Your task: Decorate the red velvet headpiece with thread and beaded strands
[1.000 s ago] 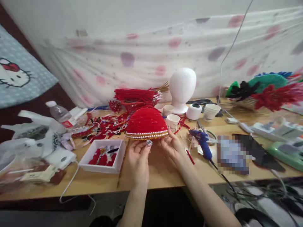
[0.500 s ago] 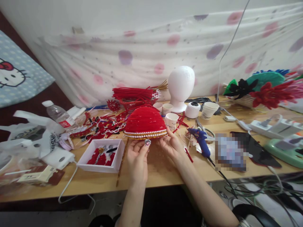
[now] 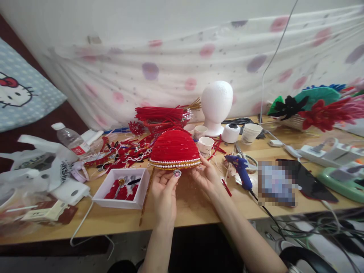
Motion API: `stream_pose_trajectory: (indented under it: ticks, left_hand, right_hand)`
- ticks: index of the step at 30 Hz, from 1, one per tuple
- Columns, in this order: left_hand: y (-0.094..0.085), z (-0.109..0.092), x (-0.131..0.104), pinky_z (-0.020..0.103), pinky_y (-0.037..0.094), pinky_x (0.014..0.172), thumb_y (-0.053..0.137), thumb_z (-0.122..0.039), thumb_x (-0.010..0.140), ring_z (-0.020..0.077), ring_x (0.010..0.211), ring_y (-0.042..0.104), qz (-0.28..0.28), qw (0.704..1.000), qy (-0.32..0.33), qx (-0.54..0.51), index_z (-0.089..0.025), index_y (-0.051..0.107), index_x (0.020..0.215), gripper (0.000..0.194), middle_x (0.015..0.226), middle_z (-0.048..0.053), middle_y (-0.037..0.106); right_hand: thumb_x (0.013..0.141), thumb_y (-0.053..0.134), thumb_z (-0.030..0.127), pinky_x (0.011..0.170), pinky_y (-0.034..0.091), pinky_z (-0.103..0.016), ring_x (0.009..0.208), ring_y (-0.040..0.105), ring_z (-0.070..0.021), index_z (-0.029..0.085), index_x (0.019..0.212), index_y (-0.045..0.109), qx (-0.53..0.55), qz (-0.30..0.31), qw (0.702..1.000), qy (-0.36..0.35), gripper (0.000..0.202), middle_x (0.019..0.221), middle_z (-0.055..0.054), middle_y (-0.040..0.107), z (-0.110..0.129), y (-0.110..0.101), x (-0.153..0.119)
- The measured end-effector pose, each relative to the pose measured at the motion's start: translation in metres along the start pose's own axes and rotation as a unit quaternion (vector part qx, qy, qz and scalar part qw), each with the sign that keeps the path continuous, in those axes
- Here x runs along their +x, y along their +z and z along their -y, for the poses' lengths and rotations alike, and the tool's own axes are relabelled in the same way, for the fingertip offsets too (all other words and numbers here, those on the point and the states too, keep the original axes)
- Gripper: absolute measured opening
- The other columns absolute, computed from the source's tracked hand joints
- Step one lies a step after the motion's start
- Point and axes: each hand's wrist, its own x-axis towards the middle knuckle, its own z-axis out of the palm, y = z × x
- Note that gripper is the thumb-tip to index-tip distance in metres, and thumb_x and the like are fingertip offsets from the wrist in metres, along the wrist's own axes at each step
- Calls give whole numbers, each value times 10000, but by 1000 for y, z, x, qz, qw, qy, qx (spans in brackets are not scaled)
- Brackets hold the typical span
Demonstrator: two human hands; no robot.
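A dome-shaped red cap (image 3: pixel 174 148) is held up over the table's front part, its ridged red surface banded at the rim with white beads and gold trim. My left hand (image 3: pixel 166 191) grips the lower rim from the left, fingers tucked partly beneath. By its thumb, just under the beaded edge, sits a round jewelled ornament (image 3: pixel 176 173) with a pinkish centre; whether it is fixed to the cap I cannot tell. On the right side of the rim, my right hand (image 3: pixel 207 176) closes its thumb and fingers on the cap.
A white foam head (image 3: pixel 216 104) stands behind, near paper cups (image 3: pixel 205 144). A blue glue gun (image 3: pixel 240 170) lies right, beside scissors and phones. At left are a white box (image 3: pixel 142 193) of red pieces, a bottle (image 3: pixel 69 138) and plastic bags. Red stems (image 3: pixel 159 113) lie at the back.
Both hands keep their hold on the cap, which stays almost in the same place. The view has shifted very slightly.
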Motion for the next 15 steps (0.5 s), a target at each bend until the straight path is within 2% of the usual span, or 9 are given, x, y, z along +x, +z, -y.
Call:
stream_pose_trajectory:
  ticks: [11, 15]
  left_hand:
    - [-1, -1, 1, 215, 486, 738, 894, -142, 571, 104, 794, 650, -3, 1000, 11, 0, -167, 603, 917, 452, 816, -9, 708]
    - [0, -2, 0, 221, 485, 740, 888, -130, 583, 105, 791, 652, -1, 1000, 16, 0, -174, 602, 916, 441, 824, -12, 708]
  right_hand:
    - [1028, 605, 275, 537, 547, -198, 616, 625, -92, 112, 1058, 640, -2, -11, 1000, 2, 170, 877, -12, 662, 0, -1, -2]
    - [1029, 603, 265, 508, 528, -180, 608, 615, -88, 112, 1074, 633, 3, -14, 1000, 0, 162, 876, -10, 653, -1, 1, -3]
